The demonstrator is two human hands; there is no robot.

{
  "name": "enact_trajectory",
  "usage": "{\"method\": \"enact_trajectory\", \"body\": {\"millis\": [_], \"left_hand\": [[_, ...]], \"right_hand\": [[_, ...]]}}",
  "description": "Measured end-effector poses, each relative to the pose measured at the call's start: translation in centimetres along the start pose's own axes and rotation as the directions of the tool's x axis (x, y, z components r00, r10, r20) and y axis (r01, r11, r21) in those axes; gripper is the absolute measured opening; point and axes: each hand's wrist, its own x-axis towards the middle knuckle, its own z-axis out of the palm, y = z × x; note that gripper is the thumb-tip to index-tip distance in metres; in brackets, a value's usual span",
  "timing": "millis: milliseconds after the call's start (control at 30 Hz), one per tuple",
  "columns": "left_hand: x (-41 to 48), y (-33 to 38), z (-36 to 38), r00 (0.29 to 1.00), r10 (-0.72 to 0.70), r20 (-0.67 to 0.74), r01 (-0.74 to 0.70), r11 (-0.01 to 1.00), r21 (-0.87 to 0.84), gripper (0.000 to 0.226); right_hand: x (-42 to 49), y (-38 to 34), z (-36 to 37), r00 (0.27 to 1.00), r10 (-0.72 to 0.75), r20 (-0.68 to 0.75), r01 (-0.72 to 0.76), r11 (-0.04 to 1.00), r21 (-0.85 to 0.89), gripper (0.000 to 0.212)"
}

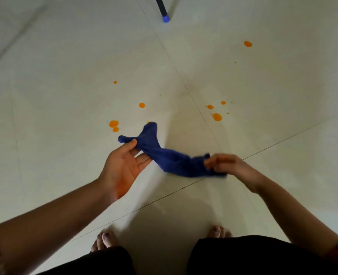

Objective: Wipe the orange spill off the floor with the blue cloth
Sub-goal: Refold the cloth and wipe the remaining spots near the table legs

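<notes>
Head view, looking down at a pale tiled floor with thin dark grout lines crossing it. The blue cloth hangs bunched and twisted between both hands, above the floor, roughly mid-scene. Left hand is palm up, its grip pinching the cloth's left end between thumb and forefinger, the other fingers straight and loose beneath the fabric; an orange stain shows on the heel of the palm. Right hand is motion-blurred, its grip closed on the cloth's right end with fingers curled around the fabric. One fold of the cloth sticks up toward the far side, its tip overlapping a small orange drop. The orange spill lies as scattered drops on the floor beyond the cloth: a pair of drops far-left of the cloth, one further off, a tiny one beyond that; a cluster to the far right of the cloth; a lone drop well apart at the far right. At the far edge stands a black leg with a blue foot, touching the floor. Near edge: bare toes and dark trouser legs.
</notes>
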Motion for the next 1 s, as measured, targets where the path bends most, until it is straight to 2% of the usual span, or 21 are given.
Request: {"method": "enact_trajectory", "body": {"millis": [33,67,100,167,200,300,433,533,633,733,800,900,1000], "left_hand": [[0.0,-0.1,0.1,1.0,-0.004,0.001,0.004,1.0,0.006,0.038],[-0.2,-0.2,0.2,1.0,-0.004,0.008,0.004,1.0,0.016,0.036],[-0.2,-0.2,0.3,1.0,-0.004,0.023,0.004,1.0,0.029,0.034],[-0.3,-0.2,0.7,0.998,-0.013,0.069,0.011,0.999,0.032,0.034],[-0.4,0.0,1.1,0.996,-0.012,0.091,0.009,1.0,0.029,0.034],[-0.4,0.4,1.9,0.986,0.039,0.16,-0.045,0.998,0.033,0.028],[-0.2,0.3,2.2,0.982,0.048,0.181,-0.055,0.998,0.03,0.051],[-0.4,-0.3,2.3,0.982,0.029,0.185,-0.042,0.997,0.069,0.059],[-0.7,-0.8,2.2,0.99,0.041,0.132,-0.072,0.97,0.233,0.053],[-0.6,-0.8,1.7,0.995,0.069,0.07,-0.095,0.862,0.498,0.056],[-0.5,-0.7,1.6,0.994,0.093,0.064,-0.113,0.817,0.565,0.051],[-0.6,-0.5,1.6,0.991,0.12,0.061,-0.134,0.845,0.518,0.04],[-0.8,-0.6,1.5,0.989,0.109,0.104,-0.143,0.894,0.424,0.031]], "right_hand": [[0.0,0.1,0.0,0.998,0.04,0.057,-0.025,0.97,-0.243,0.021],[0.2,0.0,0.4,0.997,0.048,0.057,-0.021,0.913,-0.408,0.02],[0.4,-0.6,1.1,1.0,-0.009,0.013,0.014,0.869,-0.494,0.024],[0.8,-2.5,3.4,0.973,-0.22,-0.067,0.162,0.863,-0.478,0.036],[0.9,-3.5,4.7,0.954,-0.295,-0.061,0.238,0.862,-0.449,0.038],[1.4,-5.3,8.2,0.93,-0.366,-0.023,0.308,0.816,-0.489,0.032],[1.6,-4.8,10.1,0.898,-0.401,-0.182,0.303,0.863,-0.405,0.02],[1.6,-4.2,10.3,0.907,-0.387,-0.166,0.309,0.88,-0.36,0.014],[0.9,-3.9,9.9,0.927,-0.369,-0.069,0.338,0.901,-0.273,0.022],[0.1,-3.8,10.0,0.937,-0.341,-0.068,0.328,0.932,-0.152,0.026],[-0.1,-3.7,10.4,0.943,-0.318,-0.1,0.311,0.947,-0.082,0.028],[-0.2,-4.2,10.2,0.932,-0.292,-0.215,0.315,0.945,0.084,0.026],[-0.3,-4.7,8.9,0.926,-0.171,-0.337,0.278,0.913,0.3,0.021]]}}
